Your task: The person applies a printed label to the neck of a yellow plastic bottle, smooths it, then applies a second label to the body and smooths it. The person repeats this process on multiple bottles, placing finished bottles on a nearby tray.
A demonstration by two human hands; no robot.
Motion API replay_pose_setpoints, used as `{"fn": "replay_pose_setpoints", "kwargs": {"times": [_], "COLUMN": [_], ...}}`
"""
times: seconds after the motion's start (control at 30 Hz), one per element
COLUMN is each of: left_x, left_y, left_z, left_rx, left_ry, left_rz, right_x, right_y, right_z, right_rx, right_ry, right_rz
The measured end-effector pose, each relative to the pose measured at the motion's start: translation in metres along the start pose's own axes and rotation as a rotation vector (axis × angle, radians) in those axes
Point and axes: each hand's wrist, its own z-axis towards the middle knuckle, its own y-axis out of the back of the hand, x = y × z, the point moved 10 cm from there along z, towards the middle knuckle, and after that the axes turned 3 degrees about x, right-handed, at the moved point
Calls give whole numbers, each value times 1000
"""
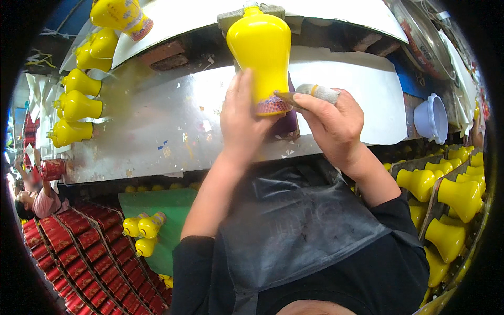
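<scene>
Yellow bottle [262, 47] is being loosely finger-cupped by L hand [242, 118], prob. vs. rolling, while wrapped-handle tool [324, 93] is being finger-pinched by R hand [338, 123].

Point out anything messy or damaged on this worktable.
Small blue and pale scraps litter the grey worktable left of the left hand, looking like stray debris. The yellow bottle shows no obvious damage.

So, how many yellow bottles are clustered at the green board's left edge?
3: left bottle, right bottle and lower bottle, on the green board. Others show partly farther below; some may be hidden.
</scene>
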Motion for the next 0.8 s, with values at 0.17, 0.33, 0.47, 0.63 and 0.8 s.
{"fn": "replay_pose_setpoints", "kwargs": {"times": [0.17, 0.33, 0.47, 0.63, 0.8], "left_x": [5, 6, -2, 7, 14], "left_y": [-4, 2, 9, 9, 3], "left_z": [1, 2, 0, 6, 5], "left_rx": [48, 35, 87, 31, 72], "left_ry": [-16, -38, -112, -32, 29], "left_rz": [85, 47, 172, 55, -10], "right_x": [31, 7, 29, -7, 12], "right_y": [-16, -8, -12, -13, -14], "right_z": [-3, 4, -3, -3, -5], "right_rx": [99, 26, 130, 86, 185], "right_ry": [306, 56, 257, -103, 58], "right_rz": [102, -23, 257, 195, 181]}}
